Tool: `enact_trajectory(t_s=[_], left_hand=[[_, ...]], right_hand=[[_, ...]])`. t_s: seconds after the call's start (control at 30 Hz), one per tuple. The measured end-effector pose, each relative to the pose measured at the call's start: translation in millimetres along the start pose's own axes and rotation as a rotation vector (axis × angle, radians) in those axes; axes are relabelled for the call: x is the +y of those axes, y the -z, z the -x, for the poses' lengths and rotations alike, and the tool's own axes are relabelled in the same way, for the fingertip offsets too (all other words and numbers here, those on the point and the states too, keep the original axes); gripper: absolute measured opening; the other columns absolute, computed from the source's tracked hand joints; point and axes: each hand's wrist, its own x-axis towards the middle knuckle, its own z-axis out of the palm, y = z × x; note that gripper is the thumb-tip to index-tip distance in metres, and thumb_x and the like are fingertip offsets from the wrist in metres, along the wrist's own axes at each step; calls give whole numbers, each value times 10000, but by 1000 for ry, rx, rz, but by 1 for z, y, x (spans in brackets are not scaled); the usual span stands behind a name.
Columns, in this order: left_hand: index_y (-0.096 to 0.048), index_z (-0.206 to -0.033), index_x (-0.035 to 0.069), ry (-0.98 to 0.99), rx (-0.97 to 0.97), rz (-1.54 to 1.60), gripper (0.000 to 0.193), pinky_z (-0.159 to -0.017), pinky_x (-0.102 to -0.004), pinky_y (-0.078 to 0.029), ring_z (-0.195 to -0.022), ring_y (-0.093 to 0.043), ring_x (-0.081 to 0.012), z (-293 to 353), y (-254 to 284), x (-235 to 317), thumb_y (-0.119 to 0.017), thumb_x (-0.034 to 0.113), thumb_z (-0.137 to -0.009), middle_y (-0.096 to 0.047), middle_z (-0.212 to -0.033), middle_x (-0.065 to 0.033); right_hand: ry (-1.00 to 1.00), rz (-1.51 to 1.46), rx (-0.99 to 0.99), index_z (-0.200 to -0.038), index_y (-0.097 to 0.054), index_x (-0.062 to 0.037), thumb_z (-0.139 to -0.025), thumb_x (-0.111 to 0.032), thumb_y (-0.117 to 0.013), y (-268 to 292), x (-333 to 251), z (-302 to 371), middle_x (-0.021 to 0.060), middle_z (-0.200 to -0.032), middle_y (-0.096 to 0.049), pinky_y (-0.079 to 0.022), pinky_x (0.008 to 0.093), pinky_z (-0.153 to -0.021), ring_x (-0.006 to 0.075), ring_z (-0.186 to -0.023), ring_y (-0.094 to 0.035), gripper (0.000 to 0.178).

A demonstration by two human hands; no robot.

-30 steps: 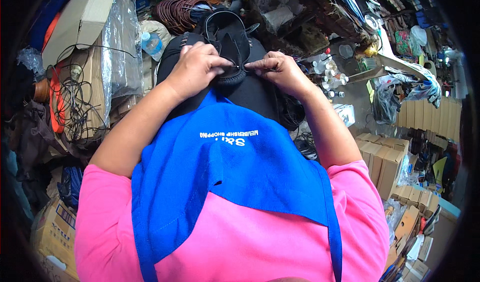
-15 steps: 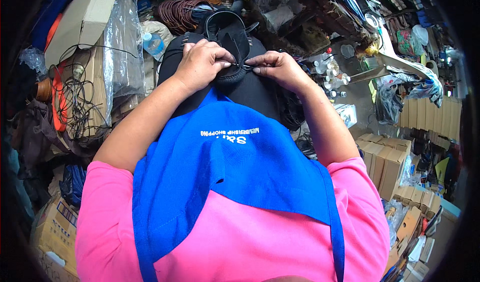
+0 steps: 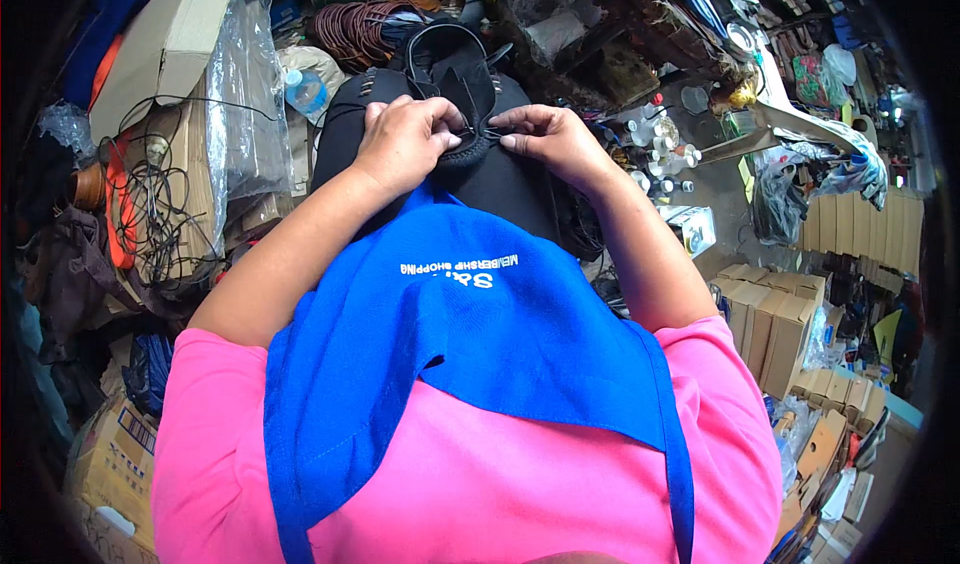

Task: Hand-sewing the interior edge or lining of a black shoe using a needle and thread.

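A black shoe point(image 3: 468, 84) rests on my lap, across my dark trousers, its rounded rim at the far end and its ridged sole edge toward me. My left hand point(image 3: 408, 142) is closed in a pinch at the near left side of the shoe. Facing it, my right hand point(image 3: 552, 142) pinches with thumb and forefinger at the shoe's near right edge. Thin dark strands, like thread, show at the fingertips of both hands. They are too fine to make out fully. My blue apron point(image 3: 440, 284) lies just below the shoe.
Coiled brown cord point(image 3: 360, 32) lies beyond my left knee, near a clear plastic bottle point(image 3: 305, 92). Cardboard point(image 3: 165, 39) and tangled black wire point(image 3: 155, 204) crowd the left. Small white-capped bottles point(image 3: 668, 154) stand to the right, with stacked cardboard boxes point(image 3: 770, 319) nearer.
Both hands stay at the near end of the shoe with only slight finger shifts. My left hand has dipped a little toward me, and the shoe has barely moved.
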Motion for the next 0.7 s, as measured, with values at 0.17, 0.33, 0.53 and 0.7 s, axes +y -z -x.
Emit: enact_trajectory(t_s=[0.17,0.33,0.53,0.7], left_hand=[[-654,-898,102,82,-78,106,166,-807,-334,-385,-758,-602,-153,-8,-5,0,-700,160,-749,-648,-759,-12],[-653,-865,80,93,-159,249,133,-702,-251,-466,-682,-621,-137,-16,-6,2,-704,111,-746,-648,-732,-30],[-673,-830,109,-135,-147,-89,102,-800,-377,-395,-830,-583,-209,-25,13,7,-702,173,-757,-650,-739,-27],[-630,-855,125,-122,-196,-130,69,-812,-416,-362,-899,-550,-242,-13,27,-4,-641,174,-808,-656,-841,-29]], right_hand=[[-49,-25,-53,-1034,-661,0,-821,-31,-671,-1,-9,-5,20,-908,-675,-494,223,-760,67,-819,-596,215],[-49,198,-40,-925,-680,-24,-785,-96,-723,1,-4,-19,10,-823,-671,-477,239,-692,62,-760,-576,164],[-31,308,-100,-808,-673,-46,-751,-143,-762,7,-5,-30,-13,-724,-642,-451,260,-655,73,-690,-549,144],[-65,18,-115,-796,-637,-66,-802,-176,-733,30,-6,-13,-23,-760,-618,-428,207,-661,66,-724,-544,146]])
